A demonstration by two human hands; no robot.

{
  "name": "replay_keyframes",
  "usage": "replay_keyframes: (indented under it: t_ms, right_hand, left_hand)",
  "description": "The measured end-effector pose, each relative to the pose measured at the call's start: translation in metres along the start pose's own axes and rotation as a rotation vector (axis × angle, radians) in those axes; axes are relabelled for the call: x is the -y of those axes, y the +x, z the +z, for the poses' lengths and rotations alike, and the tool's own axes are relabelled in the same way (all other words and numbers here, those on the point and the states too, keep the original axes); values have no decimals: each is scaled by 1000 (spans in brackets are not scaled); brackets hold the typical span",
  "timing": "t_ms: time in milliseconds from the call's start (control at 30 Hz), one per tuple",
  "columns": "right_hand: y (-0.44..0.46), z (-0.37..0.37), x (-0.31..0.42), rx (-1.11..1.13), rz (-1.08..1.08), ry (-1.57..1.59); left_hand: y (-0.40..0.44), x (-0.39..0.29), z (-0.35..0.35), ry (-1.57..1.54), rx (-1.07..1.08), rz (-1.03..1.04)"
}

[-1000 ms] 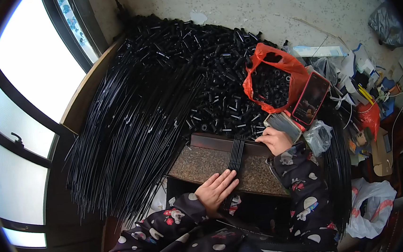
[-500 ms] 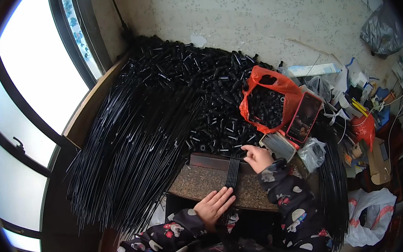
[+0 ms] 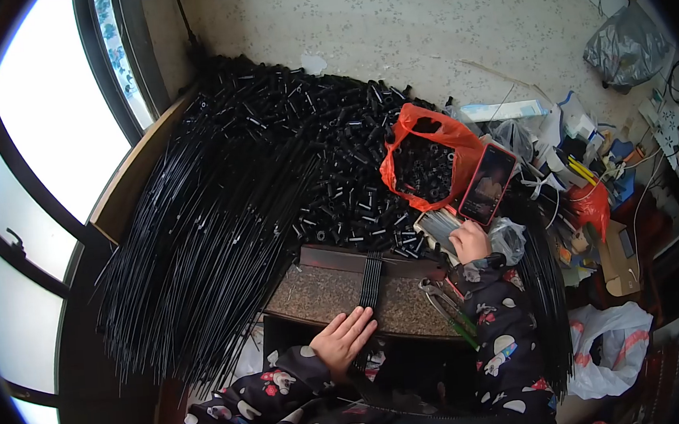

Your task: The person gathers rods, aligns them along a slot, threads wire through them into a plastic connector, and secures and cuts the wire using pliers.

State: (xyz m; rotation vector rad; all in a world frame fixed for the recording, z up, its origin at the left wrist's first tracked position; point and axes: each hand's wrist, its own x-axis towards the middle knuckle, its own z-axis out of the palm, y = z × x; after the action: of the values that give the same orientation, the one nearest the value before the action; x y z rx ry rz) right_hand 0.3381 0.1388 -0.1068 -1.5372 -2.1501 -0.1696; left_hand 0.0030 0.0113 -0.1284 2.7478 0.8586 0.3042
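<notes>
My left hand (image 3: pixel 346 341) lies flat with its fingers stretched out over the lower end of a row of thin black rods (image 3: pixel 370 281). The rods lie side by side across a speckled brown board (image 3: pixel 318 292), over a dark raised strip (image 3: pixel 335 258) along its far edge. At the small open box (image 3: pixel 436 225) beside the phone, my right hand (image 3: pixel 471 241) has its fingers curled together at the near edge. Whatever is between those fingertips is hidden. Pliers with green handles (image 3: pixel 462 326) rest on the board near my right sleeve.
Black tubular parts (image 3: pixel 349 135) are heaped against the wall. Long black rods (image 3: pixel 192 263) fan out at left. A red bag (image 3: pixel 462 142) holds small black pieces, with a phone (image 3: pixel 487 184) leaning by it. Clutter and a white bag (image 3: pixel 610 350) stand right.
My right hand has moved right, from the far end of the rods to the small box. The pliers have come into view. My left hand stays on the rods; the view has shifted slightly.
</notes>
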Motion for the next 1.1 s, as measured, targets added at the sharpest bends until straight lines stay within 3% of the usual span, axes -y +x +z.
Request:
replay_keyframes:
  t_ms: [100, 200, 267, 833, 967, 1100]
  right_hand:
    - [2, -4, 25, -25, 16, -21]
    - [10, 7, 71, -40, 5, 271]
    - [5, 17, 90, 119, -104, 288]
    - [2, 25, 90, 151, -51, 320]
    - [6, 23, 91, 234, -23, 208]
    - [12, 29, 88, 245, -122, 287]
  left_hand:
    - [-4, -6, -2, 1, -8, -14]
    - [-4, -5, -3, -3, 0, -18]
    - [-3, -5, -2, -3, 4, -12]
    - [0, -2, -5, -69, 12, -26]
    - [-2, -2, -3, -70, -3, -12]
    - [-2, 1, -2, -52, -17, -3]
